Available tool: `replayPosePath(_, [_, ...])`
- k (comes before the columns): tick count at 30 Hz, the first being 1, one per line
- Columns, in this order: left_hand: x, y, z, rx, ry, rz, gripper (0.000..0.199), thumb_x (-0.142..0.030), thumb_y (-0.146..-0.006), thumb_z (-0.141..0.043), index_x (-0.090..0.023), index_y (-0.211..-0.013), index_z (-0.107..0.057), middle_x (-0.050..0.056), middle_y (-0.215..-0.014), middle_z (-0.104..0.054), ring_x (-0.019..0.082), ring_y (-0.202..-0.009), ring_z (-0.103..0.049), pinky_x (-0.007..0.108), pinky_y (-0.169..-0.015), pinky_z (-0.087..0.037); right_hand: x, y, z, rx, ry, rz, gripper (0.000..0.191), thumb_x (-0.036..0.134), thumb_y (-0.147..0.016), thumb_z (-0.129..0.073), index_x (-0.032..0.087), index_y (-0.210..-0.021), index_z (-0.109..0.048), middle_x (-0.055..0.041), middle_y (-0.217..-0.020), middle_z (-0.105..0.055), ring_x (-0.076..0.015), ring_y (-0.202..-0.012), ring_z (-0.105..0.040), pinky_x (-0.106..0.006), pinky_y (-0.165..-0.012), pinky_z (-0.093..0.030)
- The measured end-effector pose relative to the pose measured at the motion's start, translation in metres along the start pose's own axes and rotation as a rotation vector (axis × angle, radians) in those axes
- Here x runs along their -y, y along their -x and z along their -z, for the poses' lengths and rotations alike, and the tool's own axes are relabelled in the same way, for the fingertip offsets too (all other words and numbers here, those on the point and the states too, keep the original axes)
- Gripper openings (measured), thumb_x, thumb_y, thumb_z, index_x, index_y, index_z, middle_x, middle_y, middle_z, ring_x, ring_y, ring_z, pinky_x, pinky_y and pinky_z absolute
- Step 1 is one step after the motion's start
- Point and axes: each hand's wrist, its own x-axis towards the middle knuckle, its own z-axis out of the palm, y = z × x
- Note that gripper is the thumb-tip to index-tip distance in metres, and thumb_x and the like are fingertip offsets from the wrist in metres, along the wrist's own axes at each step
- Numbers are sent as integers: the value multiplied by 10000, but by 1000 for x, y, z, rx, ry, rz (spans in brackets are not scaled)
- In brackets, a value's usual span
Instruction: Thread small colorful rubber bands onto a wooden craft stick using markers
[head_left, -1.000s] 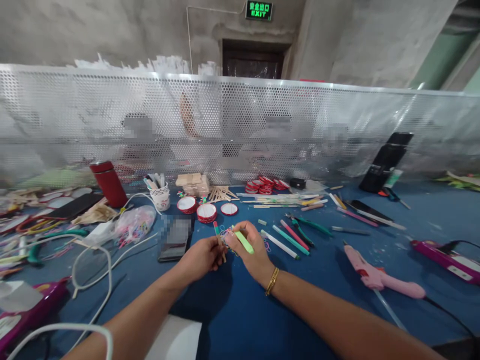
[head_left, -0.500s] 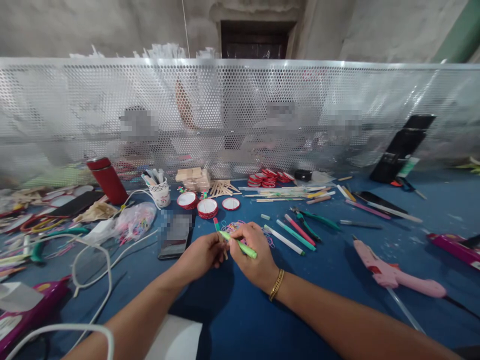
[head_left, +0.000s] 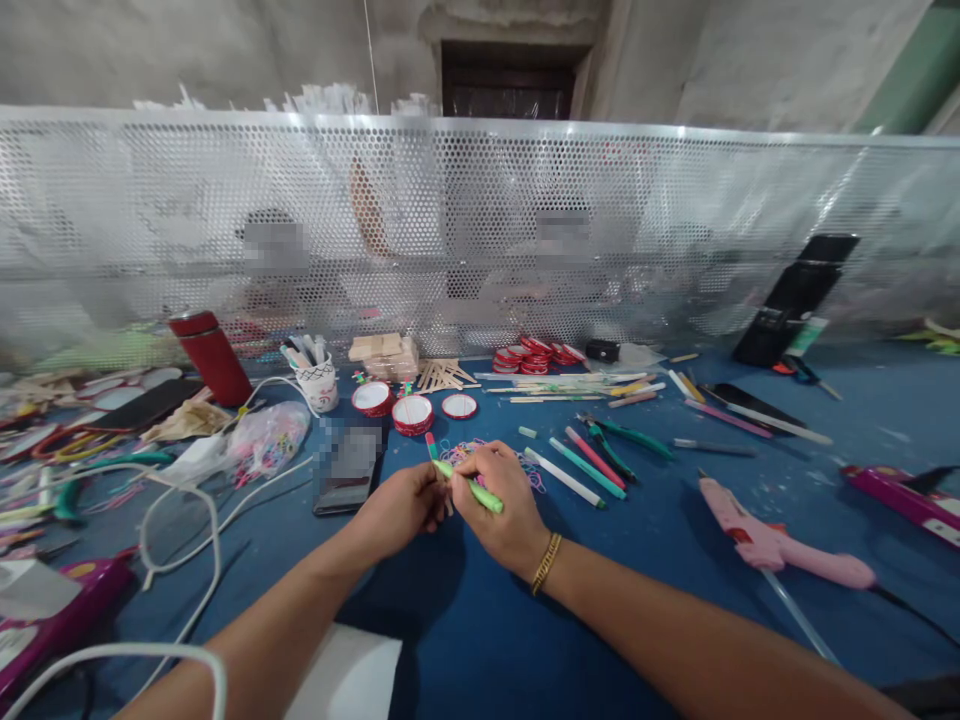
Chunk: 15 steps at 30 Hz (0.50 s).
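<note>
My left hand (head_left: 405, 505) is closed on a thin wooden stick (head_left: 430, 446), whose upper end is coloured red and green. A light green marker (head_left: 484, 496) is held in my right hand (head_left: 506, 505), its tip against or very close to the stick; contact is hard to make out. Behind my hands lies a heap of coloured rubber bands (head_left: 469, 452), partly hidden. Right of it are a white marker (head_left: 562, 477), a teal marker (head_left: 589, 468) and a red marker (head_left: 596, 457). A small green cap (head_left: 527, 432) lies near them.
A phone (head_left: 349, 468) and a white cable (head_left: 217, 560) are on the left. A pink glue gun (head_left: 780, 540) and green-handled pliers (head_left: 634, 436) are on the right. Red-rimmed discs (head_left: 412, 412), a pen cup (head_left: 319, 383) and a red flask (head_left: 211, 360) stand behind, before a perforated screen (head_left: 480, 230).
The marker in my right hand has shifted slightly left against the stick. My left hand keeps its hold. The whole view has moved a little.
</note>
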Motion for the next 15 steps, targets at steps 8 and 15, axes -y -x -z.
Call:
replayPosePath(8, [2,-1,-1,10,38,1,241,-415,-860,-457,-193,-782,-510,-18,-635,-558,103,-508,-503,209,-477,-368,-2,0,0,-12,70,-9,143,245,-894,-466,214,-760,-505,11,-712,-583,-153,-711,-520,-351,-867,-359])
replayPosePath(15, [6,-2,-1,12,56,7,230,-404,-860,-455,-193,-787,-510,-22,-641,-558,97,-504,-502,201,-471,-362,0,2,1,-9,71,10,135,247,-892,-469,212,-770,-513,10,-717,-589,-151,-716,-527,-356,-885,-358])
